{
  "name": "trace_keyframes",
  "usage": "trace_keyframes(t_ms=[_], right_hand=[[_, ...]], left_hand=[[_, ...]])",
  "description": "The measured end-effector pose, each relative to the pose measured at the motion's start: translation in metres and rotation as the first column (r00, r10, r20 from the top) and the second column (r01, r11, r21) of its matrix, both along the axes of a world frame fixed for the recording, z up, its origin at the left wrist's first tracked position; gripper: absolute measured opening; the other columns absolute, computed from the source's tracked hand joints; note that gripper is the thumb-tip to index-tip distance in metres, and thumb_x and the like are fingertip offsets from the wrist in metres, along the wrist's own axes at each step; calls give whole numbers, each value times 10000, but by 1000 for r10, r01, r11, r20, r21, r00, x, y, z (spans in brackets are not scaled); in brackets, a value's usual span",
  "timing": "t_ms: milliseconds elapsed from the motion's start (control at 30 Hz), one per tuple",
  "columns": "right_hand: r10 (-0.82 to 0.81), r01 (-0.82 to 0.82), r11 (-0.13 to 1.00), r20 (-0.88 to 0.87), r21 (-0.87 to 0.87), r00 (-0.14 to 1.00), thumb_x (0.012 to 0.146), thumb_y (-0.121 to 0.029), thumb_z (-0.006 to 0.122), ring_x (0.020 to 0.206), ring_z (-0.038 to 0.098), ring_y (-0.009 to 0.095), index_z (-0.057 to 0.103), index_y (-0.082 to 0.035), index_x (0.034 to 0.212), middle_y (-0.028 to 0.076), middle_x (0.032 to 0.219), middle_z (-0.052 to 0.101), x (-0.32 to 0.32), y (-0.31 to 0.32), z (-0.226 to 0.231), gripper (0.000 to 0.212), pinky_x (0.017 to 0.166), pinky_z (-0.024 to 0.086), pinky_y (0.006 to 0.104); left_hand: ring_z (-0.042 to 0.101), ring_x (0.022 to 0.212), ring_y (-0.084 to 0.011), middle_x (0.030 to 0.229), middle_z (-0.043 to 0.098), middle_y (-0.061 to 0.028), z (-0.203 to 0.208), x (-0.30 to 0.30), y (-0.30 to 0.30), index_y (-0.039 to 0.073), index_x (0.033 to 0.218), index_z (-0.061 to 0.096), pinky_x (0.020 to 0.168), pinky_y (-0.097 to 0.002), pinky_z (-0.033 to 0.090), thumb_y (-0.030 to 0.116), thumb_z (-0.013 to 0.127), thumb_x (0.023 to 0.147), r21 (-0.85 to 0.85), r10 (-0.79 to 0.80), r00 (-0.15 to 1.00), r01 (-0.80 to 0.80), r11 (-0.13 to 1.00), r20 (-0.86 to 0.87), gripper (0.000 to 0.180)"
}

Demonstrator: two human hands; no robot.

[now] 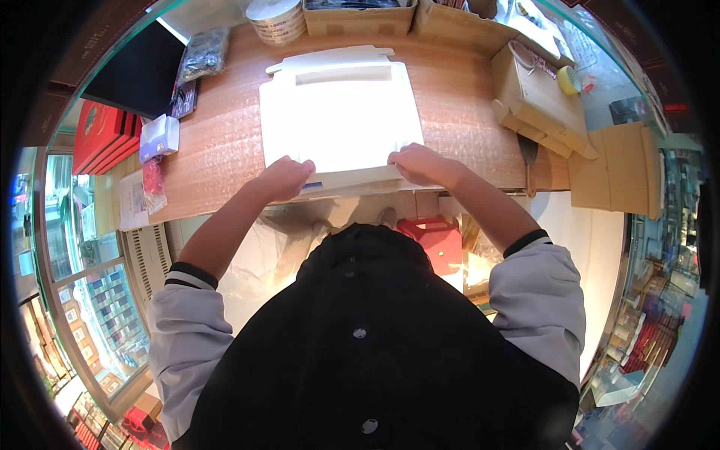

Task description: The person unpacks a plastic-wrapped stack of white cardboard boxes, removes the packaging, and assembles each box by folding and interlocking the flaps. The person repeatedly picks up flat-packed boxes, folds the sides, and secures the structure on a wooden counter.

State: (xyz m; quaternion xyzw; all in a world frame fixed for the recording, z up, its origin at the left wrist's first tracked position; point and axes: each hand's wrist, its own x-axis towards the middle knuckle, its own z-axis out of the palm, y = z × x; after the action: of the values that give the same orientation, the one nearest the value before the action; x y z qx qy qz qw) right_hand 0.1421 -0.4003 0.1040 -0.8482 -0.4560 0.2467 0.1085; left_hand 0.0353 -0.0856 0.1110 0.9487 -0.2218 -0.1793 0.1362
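Shop counter: wooden worktop (pixel 465 112) under bubble wrap carried a flat white folding carton (pixel 337 112), lying squarely before you. Your left hand (pixel 283 178) and right hand (pixel 420 163) pressed its near edge, fingers curled together and clamped on the flap, likely to crease it. Tape roll (pixel 276 18) and wooden boxes (pixel 536 101) sat well apart.

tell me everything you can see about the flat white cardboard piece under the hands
The flat white cardboard piece lies unfolded on the wooden table, a large glossy-looking sheet with a tabbed flap at its far edge and a crease line across it there. Its near edge sits at the table's front, where the left hand and right hand press on its corners.
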Motion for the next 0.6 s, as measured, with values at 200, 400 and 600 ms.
trace_keyframes(t_ms=[200, 400, 600], right_hand=[[-61, 15, 969, 178, 247, 982, 826, -108, 549, 936, 564, 272, 622, -85, 888, 111, 867, 631, -10, 4, -14, 99, 894, 408, 395], [129, -188, 962, 281, 196, 951, 774, -135, 607, 917, 554, 257, 604, -98, 800, 73, 855, 621, -16, -9, -12, 45, 882, 407, 368], [62, -155, 956, 345, 248, 936, 743, -173, 640, 883, 549, 247, 590, -87, 790, 67, 829, 580, -16, -1, -11, 110, 849, 415, 374]], left_hand=[[546, 848, -274, 770, 585, -97, -20, -8, -12, 63, 872, 568, 769, -383, 414, 137, 586, 831, 2, 42, 959, -44, 999, 280, 87], [562, 790, -248, 727, 598, -86, -10, -23, -14, 80, 743, 602, 785, -378, 396, 234, 633, 810, 71, -94, 950, 76, 995, 298, 170], [579, 772, -238, 711, 609, -78, -3, -20, -32, 92, 698, 621, 765, -381, 387, 229, 625, 814, 129, 20, 984, -44, 991, 179, 180]])
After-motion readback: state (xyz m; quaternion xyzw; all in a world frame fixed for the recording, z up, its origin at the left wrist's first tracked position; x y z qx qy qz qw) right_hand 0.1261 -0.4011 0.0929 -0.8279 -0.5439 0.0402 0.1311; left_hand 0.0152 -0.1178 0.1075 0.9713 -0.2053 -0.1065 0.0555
